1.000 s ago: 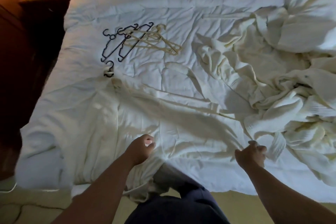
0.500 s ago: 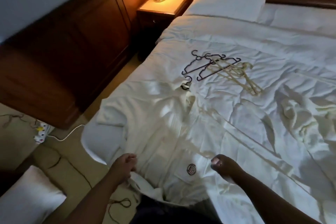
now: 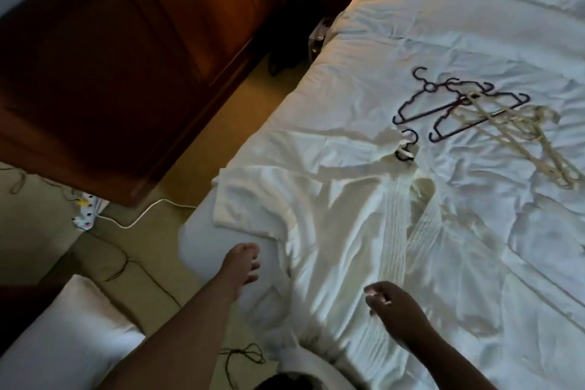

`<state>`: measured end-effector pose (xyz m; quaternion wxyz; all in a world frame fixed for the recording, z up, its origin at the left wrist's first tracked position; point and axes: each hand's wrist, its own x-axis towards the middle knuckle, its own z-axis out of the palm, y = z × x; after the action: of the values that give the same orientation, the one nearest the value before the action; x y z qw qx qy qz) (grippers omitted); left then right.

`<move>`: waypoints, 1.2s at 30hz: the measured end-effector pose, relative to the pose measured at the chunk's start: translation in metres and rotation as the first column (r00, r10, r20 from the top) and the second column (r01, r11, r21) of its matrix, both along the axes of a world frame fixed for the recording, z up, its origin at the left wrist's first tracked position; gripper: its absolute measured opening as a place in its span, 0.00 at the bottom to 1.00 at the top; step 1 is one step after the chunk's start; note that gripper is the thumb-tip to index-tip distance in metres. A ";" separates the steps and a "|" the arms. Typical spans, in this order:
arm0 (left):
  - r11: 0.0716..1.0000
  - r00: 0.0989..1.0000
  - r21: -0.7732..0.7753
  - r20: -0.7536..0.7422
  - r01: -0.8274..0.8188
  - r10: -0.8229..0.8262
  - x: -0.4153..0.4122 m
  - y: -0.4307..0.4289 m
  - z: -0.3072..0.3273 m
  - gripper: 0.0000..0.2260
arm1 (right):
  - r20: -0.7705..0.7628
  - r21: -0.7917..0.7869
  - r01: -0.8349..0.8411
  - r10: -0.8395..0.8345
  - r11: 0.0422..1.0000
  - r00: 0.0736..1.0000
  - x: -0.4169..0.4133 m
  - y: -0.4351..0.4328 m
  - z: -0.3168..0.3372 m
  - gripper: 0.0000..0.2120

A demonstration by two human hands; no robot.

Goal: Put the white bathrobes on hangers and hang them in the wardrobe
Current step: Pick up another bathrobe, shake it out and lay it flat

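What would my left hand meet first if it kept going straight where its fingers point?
Probably the bathrobe sleeve, lying flat at the edge of the bed just beyond the left hand; the hand's height above it is unclear.

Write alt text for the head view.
A white bathrobe lies spread on a bed, a dark hanger hook poking from its collar, with the left hand and right hand open and empty near its lower end. Loose dark hangers and cream hangers lie beyond it.
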<state>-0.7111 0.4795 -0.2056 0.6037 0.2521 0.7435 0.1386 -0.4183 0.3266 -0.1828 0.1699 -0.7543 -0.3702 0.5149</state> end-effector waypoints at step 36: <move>0.724 0.787 0.309 -0.228 0.617 -0.573 0.148 0.028 -0.024 0.17 | 0.049 -0.039 0.232 -0.230 0.972 0.972 0.102 0.026 -0.017 0.06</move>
<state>-0.5627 0.5074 -0.2293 0.5134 0.5933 0.6173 0.0591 -0.3166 0.3523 -0.1999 0.2036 -0.8071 -0.2722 0.4827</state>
